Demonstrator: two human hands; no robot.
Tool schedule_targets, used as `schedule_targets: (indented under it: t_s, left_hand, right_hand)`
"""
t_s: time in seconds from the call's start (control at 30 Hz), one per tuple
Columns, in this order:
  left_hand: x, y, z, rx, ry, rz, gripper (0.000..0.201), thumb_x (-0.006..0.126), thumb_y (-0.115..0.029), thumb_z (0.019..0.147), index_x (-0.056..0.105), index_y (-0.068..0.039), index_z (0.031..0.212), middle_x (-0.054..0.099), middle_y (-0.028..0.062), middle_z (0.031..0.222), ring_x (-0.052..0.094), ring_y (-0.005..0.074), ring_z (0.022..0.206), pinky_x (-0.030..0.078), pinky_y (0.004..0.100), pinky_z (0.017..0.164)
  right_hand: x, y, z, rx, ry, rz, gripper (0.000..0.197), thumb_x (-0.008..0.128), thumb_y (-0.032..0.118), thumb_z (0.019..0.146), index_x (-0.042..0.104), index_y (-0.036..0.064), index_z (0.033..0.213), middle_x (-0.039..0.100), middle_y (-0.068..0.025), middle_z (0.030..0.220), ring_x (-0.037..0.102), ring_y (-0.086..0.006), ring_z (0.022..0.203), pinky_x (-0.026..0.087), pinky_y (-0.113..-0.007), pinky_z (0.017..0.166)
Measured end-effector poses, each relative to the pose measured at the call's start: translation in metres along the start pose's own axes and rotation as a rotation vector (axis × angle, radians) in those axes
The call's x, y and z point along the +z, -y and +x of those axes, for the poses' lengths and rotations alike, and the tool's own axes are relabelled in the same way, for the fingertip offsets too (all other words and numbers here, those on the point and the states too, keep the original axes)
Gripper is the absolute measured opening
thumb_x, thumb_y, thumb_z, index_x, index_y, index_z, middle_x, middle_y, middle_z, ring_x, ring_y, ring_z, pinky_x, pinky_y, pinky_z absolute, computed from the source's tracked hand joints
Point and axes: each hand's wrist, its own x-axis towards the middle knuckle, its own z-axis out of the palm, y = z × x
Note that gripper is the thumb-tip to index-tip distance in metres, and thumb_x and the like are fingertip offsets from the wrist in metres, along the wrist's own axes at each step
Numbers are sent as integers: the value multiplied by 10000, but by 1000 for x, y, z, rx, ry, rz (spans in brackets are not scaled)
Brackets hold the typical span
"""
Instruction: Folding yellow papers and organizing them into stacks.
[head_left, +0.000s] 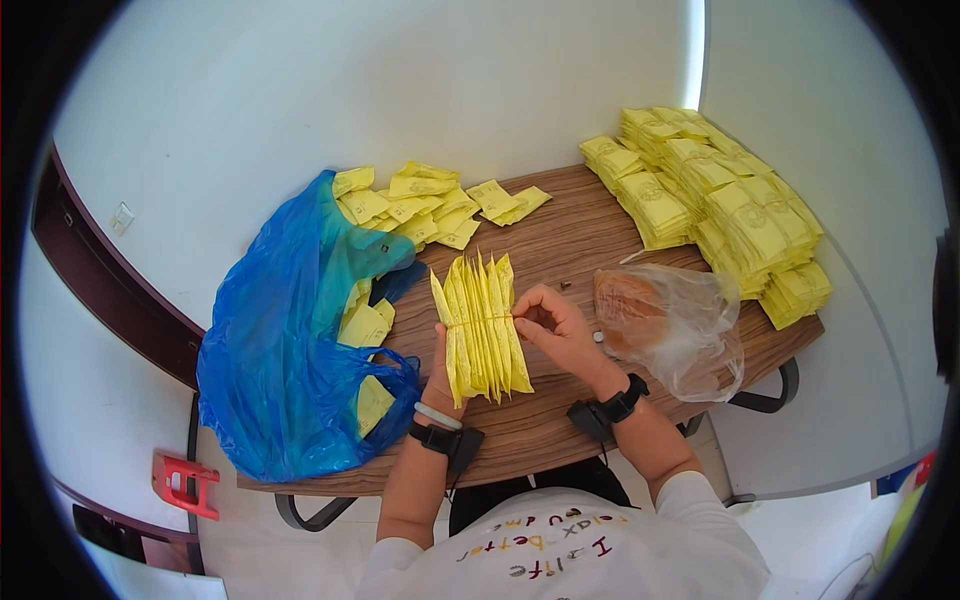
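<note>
A bundle of flat yellow paper packets [484,350] stands on edge over the table's middle, fanned at its top. My left hand [439,376] is closed on the bundle's left side, its fingers mostly hidden behind the packets. Across the bundle's middle runs a thin band [482,321]. At the right side, where the band ends, the fingertips of my right hand [557,325] are pinched together and seem to grip it. Both wrists wear black straps with small dark boxes.
Left on the wooden table [560,420] lies a blue plastic bag [290,340] with yellow packets spilling out. Loose packets [410,200] lie behind it. Banded stacks of packets [740,200] rise at the back right. A clear bag [670,320] with orange-brown contents sits beside my right hand.
</note>
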Motion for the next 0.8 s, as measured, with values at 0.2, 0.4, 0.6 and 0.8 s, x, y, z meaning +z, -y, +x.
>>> schedule_targets:
  t_s: [0.2,0.4,0.6,0.8]
  left_hand:
    - [2,0,-3,-21,-27,-4,790,533,-624,923,388,-80,1477,548,126,1387,585,256,1212,528,395,984]
    - [10,-4,-3,5,-25,-35,755,571,-571,931,402,-62,1462,554,129,1380,582,258,1215,524,387,985]
    - [10,-5,4,-24,-231,199,620,619,-426,960,444,-30,1404,579,129,1320,598,225,1165,531,362,935]
    - [29,1,11,45,-246,726,512,648,-266,970,443,-6,1361,595,112,1235,597,178,1099,524,312,881]
  right_hand:
    - [-2,2,0,-63,66,-53,98,621,29,931,571,58,1009,534,20,939,545,-38,806,466,-197,709]
    - [-7,-4,1,-163,166,-145,75,612,86,955,559,54,998,536,14,982,542,-42,835,464,-201,728]
    - [1,-20,2,199,-32,92,322,582,192,996,483,34,1259,568,-53,1145,559,-95,962,485,-252,815]
    - [10,-35,0,292,-42,117,600,571,216,1006,273,34,1494,551,-127,1281,544,-154,1135,465,-298,948]
